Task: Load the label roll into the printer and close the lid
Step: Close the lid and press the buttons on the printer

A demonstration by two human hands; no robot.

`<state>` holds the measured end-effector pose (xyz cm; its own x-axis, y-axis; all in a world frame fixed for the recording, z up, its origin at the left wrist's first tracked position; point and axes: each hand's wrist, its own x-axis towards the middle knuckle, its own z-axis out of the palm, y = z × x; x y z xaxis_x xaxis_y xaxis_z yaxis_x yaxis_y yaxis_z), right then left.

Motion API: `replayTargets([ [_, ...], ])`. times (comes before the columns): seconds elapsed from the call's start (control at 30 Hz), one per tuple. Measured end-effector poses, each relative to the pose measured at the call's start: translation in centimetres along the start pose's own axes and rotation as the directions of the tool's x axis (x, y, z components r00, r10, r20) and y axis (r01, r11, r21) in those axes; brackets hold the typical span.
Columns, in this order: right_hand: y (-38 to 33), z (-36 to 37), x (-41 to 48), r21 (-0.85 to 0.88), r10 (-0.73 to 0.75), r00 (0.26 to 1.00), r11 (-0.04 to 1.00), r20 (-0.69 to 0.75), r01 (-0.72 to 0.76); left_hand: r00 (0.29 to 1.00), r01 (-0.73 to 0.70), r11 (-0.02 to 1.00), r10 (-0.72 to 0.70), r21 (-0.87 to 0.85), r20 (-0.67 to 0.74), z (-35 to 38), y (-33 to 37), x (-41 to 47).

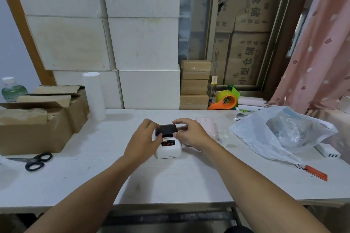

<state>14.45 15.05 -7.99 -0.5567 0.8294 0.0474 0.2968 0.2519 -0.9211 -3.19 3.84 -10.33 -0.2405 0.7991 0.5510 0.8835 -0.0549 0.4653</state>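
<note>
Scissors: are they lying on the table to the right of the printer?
No, the scissors lie on the table far to the left of the printer, beside the cardboard box.

A pale, scuffed worktable (170,181) fills the lower half of the view, and everything else sits around it. Behind its far edge rises a wall of stacked white boxes (106,30). To the right of that stack, a window with a dark metal frame (210,30) shows brown cartons printed with Chinese characters (246,43) behind the glass. A pink patterned curtain (318,49) hangs at the table's far right. The light is soft, even and dim.
</note>
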Motion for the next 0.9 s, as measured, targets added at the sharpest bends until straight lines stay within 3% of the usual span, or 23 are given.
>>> replayTargets([
  [0.13, -0.1, 0.3, 0.2, -0.029, -0.055, 0.993, 0.998, -0.109, 0.052, 0.992, 0.126, 0.979, -0.123, -0.161, 0.027, 0.2, -0.3, 0.2],
  [0.4, -0.1, 0.7, 1.0, -0.054, -0.087, 0.973, 0.996, -0.212, 0.077, 0.952, 0.29, 0.939, -0.304, -0.185, -0.049, 0.1, -0.1, 0.8],
  [0.57, -0.4, 0.8, 1.7, -0.17, -0.137, 0.966, 0.98, -0.22, 0.101, 0.981, 0.183, 0.981, -0.186, -0.057, -0.055, 0.6, 0.5, 0.7],
  [0.9, -1.0, 1.2, 3.1, -0.215, -0.088, 0.952, 0.976, -0.293, 0.024, 0.999, -0.004, 0.991, -0.002, 0.134, 0.04, 0.2, 0.3, 0.5],
])
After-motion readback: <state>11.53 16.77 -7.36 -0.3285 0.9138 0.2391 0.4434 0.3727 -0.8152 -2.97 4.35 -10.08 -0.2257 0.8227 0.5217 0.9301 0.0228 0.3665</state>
